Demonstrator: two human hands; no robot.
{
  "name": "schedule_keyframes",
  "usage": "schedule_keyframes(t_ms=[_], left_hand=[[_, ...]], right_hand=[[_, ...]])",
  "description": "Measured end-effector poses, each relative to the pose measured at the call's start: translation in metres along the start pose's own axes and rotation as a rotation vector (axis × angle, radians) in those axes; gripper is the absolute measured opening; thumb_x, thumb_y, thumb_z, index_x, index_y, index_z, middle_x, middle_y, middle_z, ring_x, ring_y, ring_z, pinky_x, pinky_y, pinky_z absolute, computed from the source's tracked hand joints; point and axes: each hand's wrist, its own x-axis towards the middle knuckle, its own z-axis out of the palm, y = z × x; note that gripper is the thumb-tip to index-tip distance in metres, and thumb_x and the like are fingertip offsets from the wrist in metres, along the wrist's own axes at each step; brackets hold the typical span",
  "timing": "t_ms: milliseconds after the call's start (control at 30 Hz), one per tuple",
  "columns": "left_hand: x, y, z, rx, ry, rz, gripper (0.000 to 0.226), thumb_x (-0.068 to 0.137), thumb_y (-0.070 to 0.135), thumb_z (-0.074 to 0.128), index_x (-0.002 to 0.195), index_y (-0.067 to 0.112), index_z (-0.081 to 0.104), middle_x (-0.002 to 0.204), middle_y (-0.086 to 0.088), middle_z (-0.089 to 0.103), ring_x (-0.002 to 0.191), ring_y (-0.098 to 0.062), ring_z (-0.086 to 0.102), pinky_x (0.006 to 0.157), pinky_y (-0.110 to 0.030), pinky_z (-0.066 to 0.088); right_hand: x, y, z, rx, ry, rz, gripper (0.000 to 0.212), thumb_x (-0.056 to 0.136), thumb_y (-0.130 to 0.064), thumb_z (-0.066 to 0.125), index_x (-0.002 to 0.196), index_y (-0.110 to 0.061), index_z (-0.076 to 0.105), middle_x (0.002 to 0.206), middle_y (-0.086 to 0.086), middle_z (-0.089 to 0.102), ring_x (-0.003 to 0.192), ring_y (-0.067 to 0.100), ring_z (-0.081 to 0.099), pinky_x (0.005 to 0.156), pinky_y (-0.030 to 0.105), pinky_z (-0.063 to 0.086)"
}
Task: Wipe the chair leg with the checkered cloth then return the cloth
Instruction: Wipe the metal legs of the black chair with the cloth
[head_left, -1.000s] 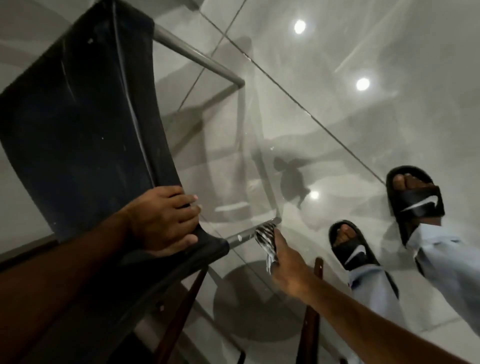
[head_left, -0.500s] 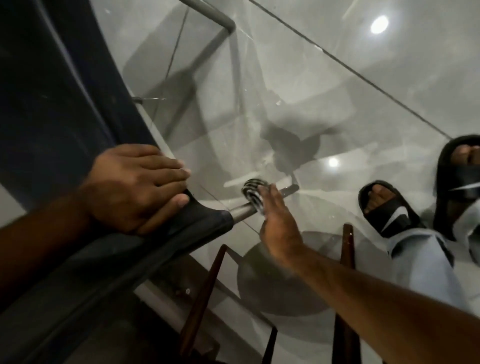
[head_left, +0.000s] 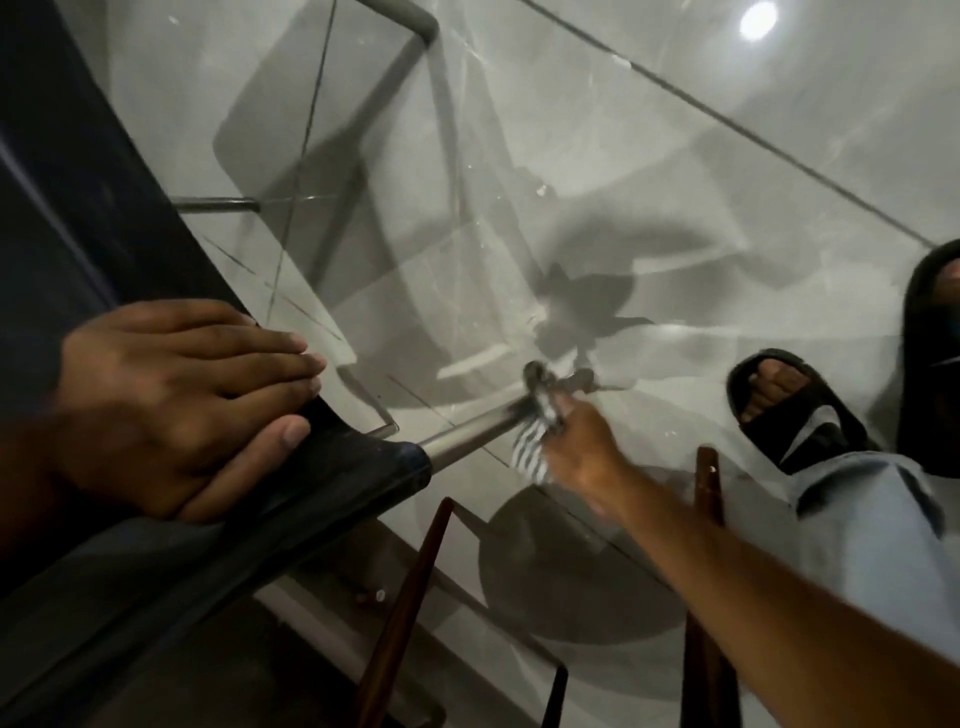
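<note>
A dark chair (head_left: 93, 234) fills the left of the view, seen from above. Its metal leg (head_left: 467, 434) slants down toward the floor. My left hand (head_left: 176, 400) grips the chair's front edge, fingers curled over it. My right hand (head_left: 576, 452) holds the black-and-white checkered cloth (head_left: 532, 447) wrapped around the lower part of the leg, near its foot. The cloth's loose end hangs below the leg. The leg's tip is partly hidden by cloth and fingers.
Glossy grey floor tiles (head_left: 675, 208) reflect ceiling lights. My feet in black slides (head_left: 800, 410) stand at the right. Dark wooden legs (head_left: 405, 608) of another piece of furniture rise at the bottom centre. A second metal chair leg (head_left: 410, 15) shows at the top.
My right hand has slid the cloth down the leg toward its foot. The view has moved closer to the chair; my left hand stays on the edge.
</note>
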Motion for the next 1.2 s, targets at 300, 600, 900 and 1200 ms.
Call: schedule_keyframes(t_ms=[300, 600, 900, 1200], left_hand=[[0.02, 0.013, -0.021, 0.089, 0.061, 0.141, 0.052, 0.101, 0.033, 0.038, 0.098, 0.007, 0.082, 0.105, -0.013, 0.081, 0.1, -0.031, 0.077, 0.086, -0.048, 0.062], [0.004, 0.001, 0.002, 0.056, 0.06, 0.085, 0.049, 0.099, 0.036, 0.039, 0.11, 0.007, 0.078, 0.12, -0.011, 0.076, 0.118, -0.033, 0.068, 0.094, -0.053, 0.054], [0.016, 0.01, -0.015, 0.107, 0.129, 0.141, 0.047, 0.097, 0.034, 0.042, 0.095, 0.011, 0.082, 0.103, -0.01, 0.083, 0.098, -0.027, 0.078, 0.09, -0.038, 0.056], [0.06, 0.069, -0.084, 0.01, -0.492, -0.287, 0.05, 0.102, 0.05, 0.027, 0.12, 0.019, 0.062, 0.128, -0.006, 0.069, 0.112, -0.028, 0.066, 0.095, -0.041, 0.052]], right_hand=[[-0.02, -0.09, 0.026, -1.117, -0.133, -0.371, 0.012, 0.086, -0.012, 0.063, 0.098, -0.012, 0.065, 0.079, 0.002, 0.063, 0.069, 0.018, 0.06, 0.068, 0.034, 0.054], [0.091, 0.01, -0.049, -0.528, 0.005, 0.02, 0.05, 0.093, -0.002, 0.052, 0.141, -0.01, 0.041, 0.117, 0.019, 0.062, 0.101, 0.031, 0.062, 0.085, 0.039, 0.053], [-0.088, -0.052, 0.016, 0.006, -0.272, -0.147, 0.068, 0.09, 0.009, 0.047, 0.136, -0.04, 0.046, 0.102, 0.002, 0.072, 0.084, 0.021, 0.074, 0.071, 0.039, 0.064], [-0.248, -0.148, -0.061, -0.182, -0.053, -0.243, 0.065, 0.084, 0.011, 0.044, 0.126, -0.038, 0.051, 0.097, 0.014, 0.069, 0.075, 0.026, 0.07, 0.061, 0.037, 0.055]])
